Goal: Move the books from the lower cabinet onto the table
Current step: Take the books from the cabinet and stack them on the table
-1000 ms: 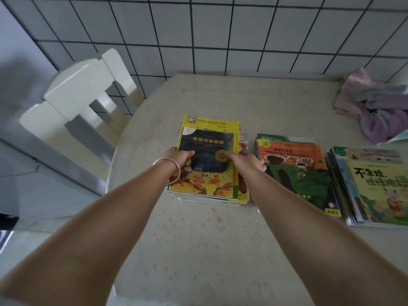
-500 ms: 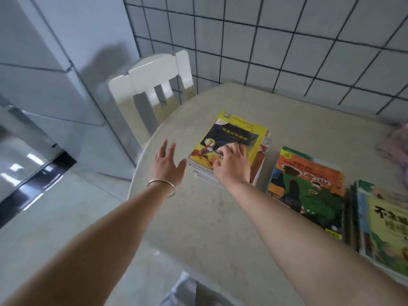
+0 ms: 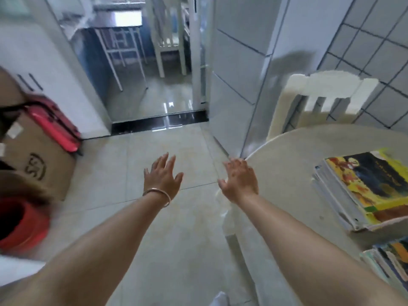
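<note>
A stack of books with a yellow and dark cover (image 3: 364,186) lies on the round pale table (image 3: 284,155) at the right. The corner of a second stack of books (image 3: 390,261) shows at the lower right edge. My left hand (image 3: 162,177), with a bracelet on the wrist, hangs over the tiled floor, fingers spread and holding nothing. My right hand (image 3: 239,180) is over the table's left rim, also spread and holding nothing. Both hands are well left of the books. No lower cabinet with books is in view.
A white chair (image 3: 315,100) stands behind the table by the tiled wall. At the left sit a cardboard box (image 3: 37,160), a pink case (image 3: 55,124) and a red bucket (image 3: 19,224). A doorway (image 3: 154,85) with a dark threshold opens ahead.
Both hands have left the yellow-covered stack and swung left off the table. The view has turned left from the table to the floor and doorway.
</note>
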